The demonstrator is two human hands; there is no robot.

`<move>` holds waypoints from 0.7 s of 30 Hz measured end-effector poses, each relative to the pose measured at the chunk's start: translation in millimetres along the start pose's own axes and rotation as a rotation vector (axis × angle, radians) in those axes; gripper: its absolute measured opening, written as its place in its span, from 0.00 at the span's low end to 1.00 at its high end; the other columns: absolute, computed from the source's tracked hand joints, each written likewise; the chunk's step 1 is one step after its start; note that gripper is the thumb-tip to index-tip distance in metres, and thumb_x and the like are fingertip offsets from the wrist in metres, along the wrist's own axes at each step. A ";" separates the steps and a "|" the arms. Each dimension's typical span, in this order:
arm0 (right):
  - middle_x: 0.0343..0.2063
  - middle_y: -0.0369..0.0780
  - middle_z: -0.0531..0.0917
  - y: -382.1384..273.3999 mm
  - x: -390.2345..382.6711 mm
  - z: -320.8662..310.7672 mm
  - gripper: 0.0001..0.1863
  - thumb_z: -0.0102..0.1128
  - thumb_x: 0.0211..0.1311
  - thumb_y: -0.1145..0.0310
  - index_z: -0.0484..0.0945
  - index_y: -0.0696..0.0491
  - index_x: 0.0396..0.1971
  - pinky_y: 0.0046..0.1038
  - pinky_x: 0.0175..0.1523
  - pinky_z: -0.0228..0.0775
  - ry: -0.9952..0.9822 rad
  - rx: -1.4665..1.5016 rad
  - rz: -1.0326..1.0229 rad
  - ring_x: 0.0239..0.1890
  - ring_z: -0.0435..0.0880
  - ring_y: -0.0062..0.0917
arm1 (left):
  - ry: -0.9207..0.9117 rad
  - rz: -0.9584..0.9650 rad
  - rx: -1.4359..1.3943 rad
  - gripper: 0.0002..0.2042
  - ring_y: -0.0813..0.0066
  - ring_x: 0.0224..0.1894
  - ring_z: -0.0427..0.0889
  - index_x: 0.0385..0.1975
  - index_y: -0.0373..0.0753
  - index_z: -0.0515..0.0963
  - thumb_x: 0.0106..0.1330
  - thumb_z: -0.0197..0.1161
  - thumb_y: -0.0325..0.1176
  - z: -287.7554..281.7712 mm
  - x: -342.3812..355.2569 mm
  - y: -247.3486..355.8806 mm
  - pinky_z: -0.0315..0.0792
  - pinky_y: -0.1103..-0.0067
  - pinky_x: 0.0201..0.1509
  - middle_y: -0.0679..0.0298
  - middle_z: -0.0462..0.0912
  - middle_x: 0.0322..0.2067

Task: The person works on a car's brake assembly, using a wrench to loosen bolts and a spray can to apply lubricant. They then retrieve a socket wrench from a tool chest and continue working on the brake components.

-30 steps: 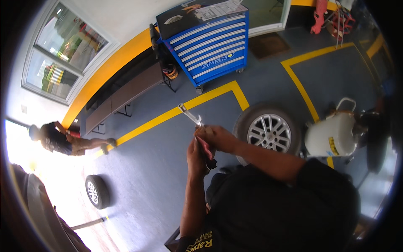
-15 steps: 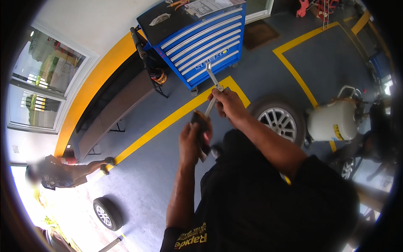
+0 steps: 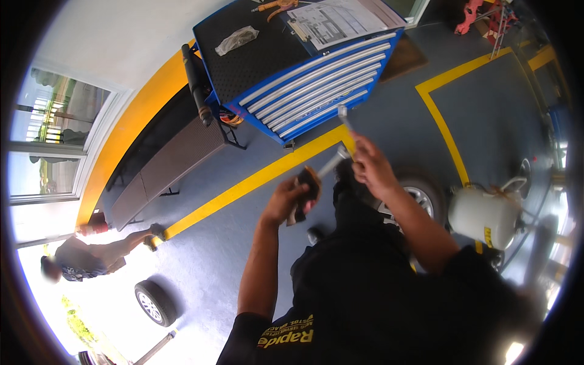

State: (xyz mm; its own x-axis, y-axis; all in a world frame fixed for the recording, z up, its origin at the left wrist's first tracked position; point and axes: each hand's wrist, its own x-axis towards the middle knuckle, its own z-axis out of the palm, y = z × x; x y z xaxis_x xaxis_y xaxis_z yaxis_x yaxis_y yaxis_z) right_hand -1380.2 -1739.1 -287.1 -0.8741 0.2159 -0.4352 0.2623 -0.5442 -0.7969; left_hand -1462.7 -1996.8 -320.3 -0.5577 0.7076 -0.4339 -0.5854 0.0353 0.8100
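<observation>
My right hand (image 3: 372,167) is closed around a silver wrench (image 3: 345,117), whose head points up toward the tool cabinet. Lower and to the left, my left hand (image 3: 283,199) grips a dark, brown-edged item (image 3: 308,185) with a bit of pink showing; its kind I cannot make out. A second silver wrench (image 3: 331,163) sticks out from that same left-hand grip toward my right hand, its lower end hidden. The two wrenches are apart, both held in the air above the floor.
Ahead stands a blue tool cabinet (image 3: 316,100) with a clipboard of papers (image 3: 344,24) on top. A wheel (image 3: 420,198) and a pale tank (image 3: 483,216) are at right. A bench (image 3: 176,164), another wheel (image 3: 155,303) and a person (image 3: 91,258) are at left.
My right hand has moved right and slightly down with its wrench, away from the other wrench. My left hand has shifted slightly right. The cabinet top shows more fully as the view shifted.
</observation>
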 end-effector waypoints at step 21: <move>0.22 0.28 0.66 -43.9 77.3 -199.8 0.21 0.54 0.71 0.52 0.71 0.47 0.58 0.18 0.16 0.48 0.333 -0.461 0.545 0.14 0.61 0.11 | 0.289 0.674 -1.215 0.16 0.65 0.56 0.76 0.57 0.48 0.72 0.74 0.53 0.44 -69.4 275.1 -20.2 0.70 0.63 0.64 0.65 0.78 0.51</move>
State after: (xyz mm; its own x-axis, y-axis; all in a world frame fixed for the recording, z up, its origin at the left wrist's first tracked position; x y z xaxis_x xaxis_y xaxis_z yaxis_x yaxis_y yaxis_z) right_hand -1377.6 -1536.5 -369.4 -0.4241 0.2869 -0.8590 0.8254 -0.2677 -0.4970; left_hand -1645.1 -1851.8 -483.3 -0.9411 0.1724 -0.2908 -0.2139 -0.9698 0.1174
